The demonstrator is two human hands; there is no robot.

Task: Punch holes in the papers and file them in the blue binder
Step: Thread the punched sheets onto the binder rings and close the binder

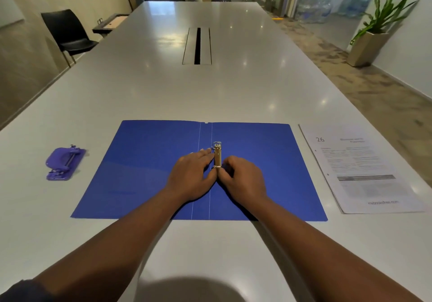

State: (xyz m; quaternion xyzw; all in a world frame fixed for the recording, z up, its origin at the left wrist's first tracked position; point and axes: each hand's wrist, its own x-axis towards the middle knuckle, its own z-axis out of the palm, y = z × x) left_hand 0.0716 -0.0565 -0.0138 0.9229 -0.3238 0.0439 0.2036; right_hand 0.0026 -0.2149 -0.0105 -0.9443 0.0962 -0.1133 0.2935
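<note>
The blue binder point(145, 173) lies open and flat on the table in front of me. Its metal ring mechanism point(217, 155) sits just right of the spine fold. My left hand point(190, 176) lies flat on the binder beside the mechanism, straight fingers touching its left side. My right hand point(242, 179) has curled fingers and pinches the near ring of the mechanism. A stack of printed papers point(360, 168) with holes along its left edge lies right of the binder. The purple hole punch point(64, 162) sits on the table to the left.
The long grey table point(210, 86) runs away from me, with a cable slot point(197, 45) in its middle. A black chair point(67, 32) stands at the left side. A potted plant point(374, 35) stands on the floor at the right.
</note>
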